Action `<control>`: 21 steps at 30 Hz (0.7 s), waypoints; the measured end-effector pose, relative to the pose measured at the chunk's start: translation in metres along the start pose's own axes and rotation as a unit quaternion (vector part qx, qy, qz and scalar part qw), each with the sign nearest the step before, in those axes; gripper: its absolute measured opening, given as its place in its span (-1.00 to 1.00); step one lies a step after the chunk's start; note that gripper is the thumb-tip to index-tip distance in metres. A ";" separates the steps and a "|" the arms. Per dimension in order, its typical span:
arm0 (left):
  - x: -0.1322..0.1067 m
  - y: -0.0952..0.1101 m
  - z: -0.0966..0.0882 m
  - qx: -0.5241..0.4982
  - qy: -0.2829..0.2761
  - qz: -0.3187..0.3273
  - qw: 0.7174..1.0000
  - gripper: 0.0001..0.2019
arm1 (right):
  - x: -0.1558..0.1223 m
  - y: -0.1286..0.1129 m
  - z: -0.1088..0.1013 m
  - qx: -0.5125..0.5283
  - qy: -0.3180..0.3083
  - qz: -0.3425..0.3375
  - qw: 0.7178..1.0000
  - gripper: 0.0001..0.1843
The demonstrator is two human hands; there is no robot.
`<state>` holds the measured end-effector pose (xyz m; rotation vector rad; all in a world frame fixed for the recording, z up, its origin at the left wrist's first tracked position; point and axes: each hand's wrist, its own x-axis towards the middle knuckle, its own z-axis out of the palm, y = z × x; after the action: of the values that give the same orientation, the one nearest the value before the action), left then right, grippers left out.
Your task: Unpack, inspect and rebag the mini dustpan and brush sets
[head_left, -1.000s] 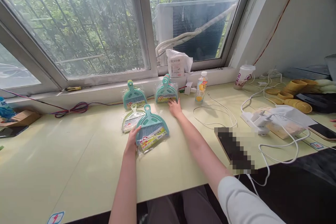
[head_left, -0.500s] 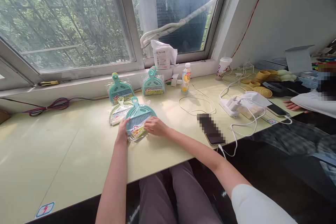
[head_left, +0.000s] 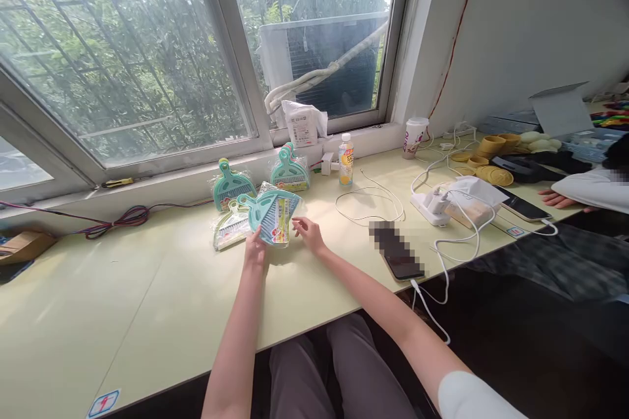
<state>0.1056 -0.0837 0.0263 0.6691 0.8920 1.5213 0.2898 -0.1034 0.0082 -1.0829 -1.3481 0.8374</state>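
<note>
My left hand grips a teal dustpan and brush set in a clear bag by its lower left edge. The set is turned sideways above the table, its handle pointing left and its yellow label toward the right. Just right of it, my right hand is free, its fingers apart and slightly bent. Partly behind the held set lies a pale green dustpan set. Two more bagged groups stand against the sill: a teal dustpan set and another teal dustpan set with a pinkish edge behind it.
A juice bottle stands near the sill, a paper cup farther right. A phone, a white power strip and loose cables occupy the right. Another person's hand rests at the far right. A cardboard box sits far left.
The held dustpan set has been lifted and turned so its handle swings to the left. My right hand has let go of its edge and moved right. The view has shifted slightly.
</note>
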 end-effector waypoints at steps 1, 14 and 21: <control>-0.001 -0.003 0.001 0.001 -0.003 -0.003 1.000 -0.83 | 0.001 0.001 -0.002 0.015 0.017 0.011 1.000 -0.60; -0.008 -0.002 0.007 0.053 -0.077 -0.038 0.995 -0.73 | 0.018 0.011 -0.016 0.209 0.018 0.082 0.974 -0.66; -0.002 0.005 0.000 0.131 -0.140 -0.005 0.981 -0.43 | 0.022 0.003 -0.029 0.204 -0.006 0.095 0.974 -0.61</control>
<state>0.1037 -0.0860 0.0307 1.0412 0.8835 1.2720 0.3201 -0.0855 0.0149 -0.8893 -1.0285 1.2040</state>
